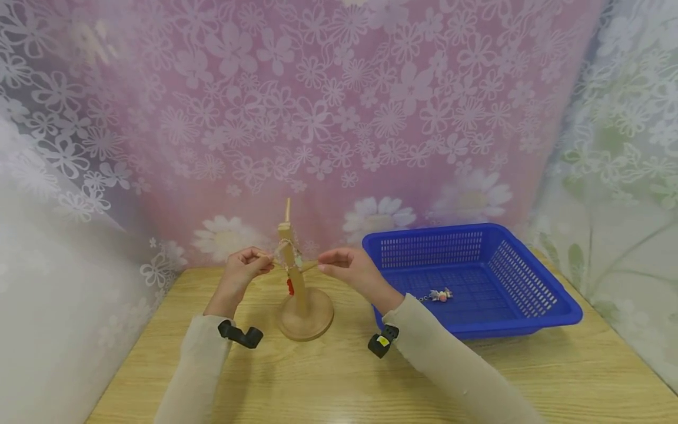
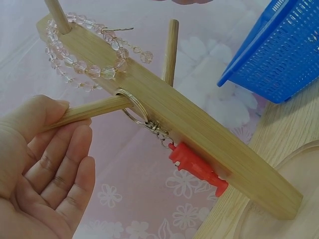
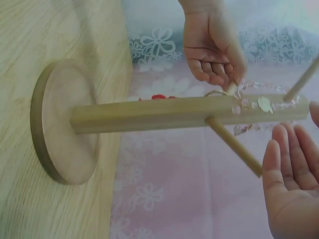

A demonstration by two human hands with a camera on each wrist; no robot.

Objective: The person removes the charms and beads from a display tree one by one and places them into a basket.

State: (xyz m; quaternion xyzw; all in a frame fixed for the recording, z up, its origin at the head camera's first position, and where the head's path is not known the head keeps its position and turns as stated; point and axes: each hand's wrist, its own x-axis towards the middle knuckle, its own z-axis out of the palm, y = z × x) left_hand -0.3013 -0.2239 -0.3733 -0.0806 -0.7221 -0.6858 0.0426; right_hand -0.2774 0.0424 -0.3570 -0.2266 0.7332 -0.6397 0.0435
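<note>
A wooden stand [image 1: 300, 297] with a round base and pegs rises from the table. With thumb and index finger, my left hand [image 1: 242, 274] pinches the tip of its left peg [image 2: 94, 110]. Over that peg hangs a metal key ring; its red figure-shaped keychain [image 2: 198, 170] dangles against the post. Higher up, a pink clear-bead bracelet [image 2: 108, 72] hangs on an upper peg, its short chain loose and a leaf-like charm [image 3: 264, 104] on it. My right hand [image 1: 354, 274] holds nothing, fingers extended beside the tip of the opposite peg [image 3: 234, 147].
To the right stands a blue plastic basket [image 1: 477, 325] with slotted walls. Inside it lies a small charm keychain [image 1: 441, 295] with a chain. A floral curtain [image 1: 328, 118] hangs behind the wooden table [image 1: 318, 383].
</note>
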